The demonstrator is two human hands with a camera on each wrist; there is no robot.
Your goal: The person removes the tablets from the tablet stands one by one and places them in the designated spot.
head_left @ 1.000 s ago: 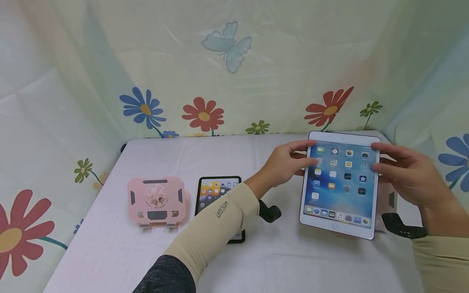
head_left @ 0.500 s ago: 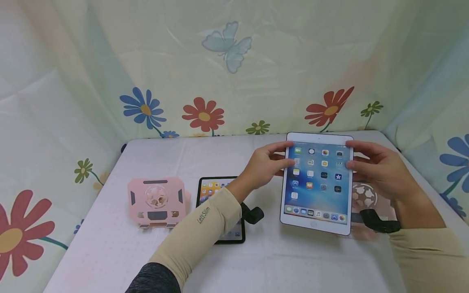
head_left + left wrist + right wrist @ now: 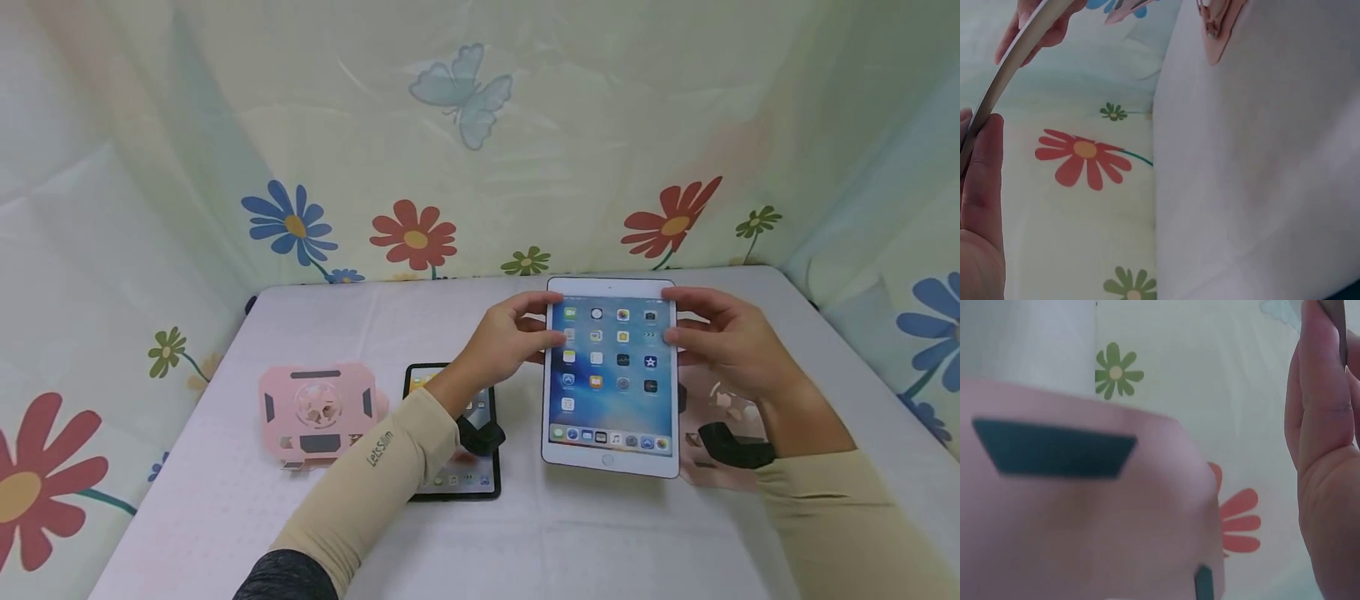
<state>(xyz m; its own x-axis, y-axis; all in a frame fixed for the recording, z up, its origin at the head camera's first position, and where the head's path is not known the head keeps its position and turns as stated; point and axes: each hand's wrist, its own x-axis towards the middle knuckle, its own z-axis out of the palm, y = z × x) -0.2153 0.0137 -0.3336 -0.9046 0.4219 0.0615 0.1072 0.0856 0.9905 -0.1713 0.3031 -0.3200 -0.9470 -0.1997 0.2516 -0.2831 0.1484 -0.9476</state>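
White tablet (image 3: 611,379): held upright above the table (image 3: 525,533), right of centre, screen lit and facing the camera; lower edge just over the cloth.
Left hand (image 3: 506,342): clamped on the tablet's upper left edge, thumb on the front bezel, fingers curled behind; in the left wrist view, thumb (image 3: 982,181) pressed along the thin edge (image 3: 1004,75).
Right hand (image 3: 720,342): gripping the upper right edge the same way, thumb in front, fingers behind; in the right wrist view, palm (image 3: 1325,462) close against the tablet's edge.
Arms: both in beige sleeves (image 3: 382,475), reaching forward from the near edge, a black strap at each wrist (image 3: 731,446).
Pink stand, right (image 3: 720,417): behind and just right of the tablet, partly hidden by the right forearm; fills the right wrist view (image 3: 1085,506).
Black tablet (image 3: 453,467): flat on the table, screen lit, under the left forearm.
Pink stand, left (image 3: 318,412): upright, just left of the black tablet.
Backdrop (image 3: 450,150): pale sheet printed with flowers and a butterfly.
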